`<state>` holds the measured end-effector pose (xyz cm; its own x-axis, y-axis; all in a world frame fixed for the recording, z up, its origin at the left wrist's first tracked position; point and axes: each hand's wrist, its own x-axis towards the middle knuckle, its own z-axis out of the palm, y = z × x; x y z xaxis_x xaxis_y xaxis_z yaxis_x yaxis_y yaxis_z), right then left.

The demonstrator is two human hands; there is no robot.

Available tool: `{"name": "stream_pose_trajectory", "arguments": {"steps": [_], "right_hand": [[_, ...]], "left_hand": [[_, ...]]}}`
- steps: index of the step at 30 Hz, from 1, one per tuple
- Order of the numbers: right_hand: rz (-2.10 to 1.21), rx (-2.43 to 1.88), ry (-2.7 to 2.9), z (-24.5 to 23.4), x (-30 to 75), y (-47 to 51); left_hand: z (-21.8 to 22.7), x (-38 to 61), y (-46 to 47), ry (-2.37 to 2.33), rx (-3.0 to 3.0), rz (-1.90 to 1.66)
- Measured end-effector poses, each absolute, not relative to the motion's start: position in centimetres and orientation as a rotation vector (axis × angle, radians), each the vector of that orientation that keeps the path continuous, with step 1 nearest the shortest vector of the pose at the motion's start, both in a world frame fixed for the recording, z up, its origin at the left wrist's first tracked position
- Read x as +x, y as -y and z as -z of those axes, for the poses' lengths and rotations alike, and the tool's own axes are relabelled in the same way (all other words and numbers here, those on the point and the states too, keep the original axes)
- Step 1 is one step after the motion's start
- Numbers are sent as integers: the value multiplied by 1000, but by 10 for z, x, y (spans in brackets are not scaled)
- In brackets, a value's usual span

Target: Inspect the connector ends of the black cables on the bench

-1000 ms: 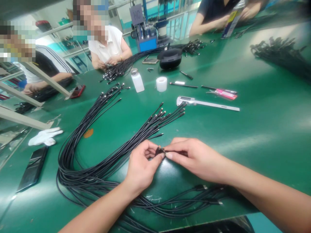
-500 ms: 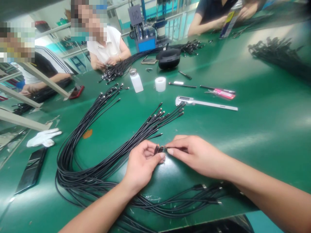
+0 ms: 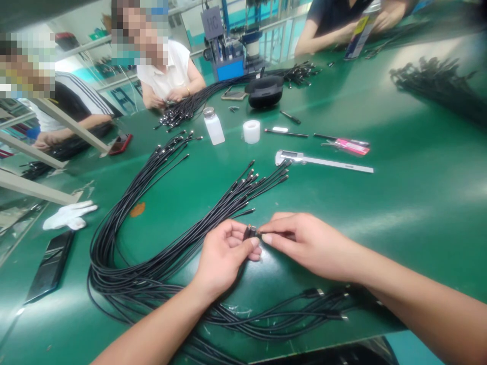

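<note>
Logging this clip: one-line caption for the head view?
Left hand and right hand pinch a dark connector over a green table, beside looped black cables and a caliper.

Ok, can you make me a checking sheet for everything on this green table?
Surface: green table, shiny, one orange spot near the cables.
Job's things: small dark connector, held just above the table.
Clutter: caliper, white bottle, tape roll, pink tool, white glove, dark phone.
Hands: left hand and right hand both pinch the connector with their fingers.
Cables: black cable bundle looped on the table, passing under both forearms.
Surroundings: person in white top across the table, blue machine behind.
</note>
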<state>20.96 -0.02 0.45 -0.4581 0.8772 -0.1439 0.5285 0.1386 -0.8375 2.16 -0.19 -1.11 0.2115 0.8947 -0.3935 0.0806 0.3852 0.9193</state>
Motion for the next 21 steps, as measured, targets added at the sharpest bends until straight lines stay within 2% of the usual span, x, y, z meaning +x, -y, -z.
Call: {"name": "stream_pose_trajectory", "arguments": {"steps": [15, 21], "right_hand": [[-1181, -1406, 2048, -8, 213, -3], [-1095, -1493, 1944, -7, 216, -4]], "left_hand": [[18, 20, 3, -1038, 1002, -779], [17, 21, 3, -1040, 933, -689]]}}
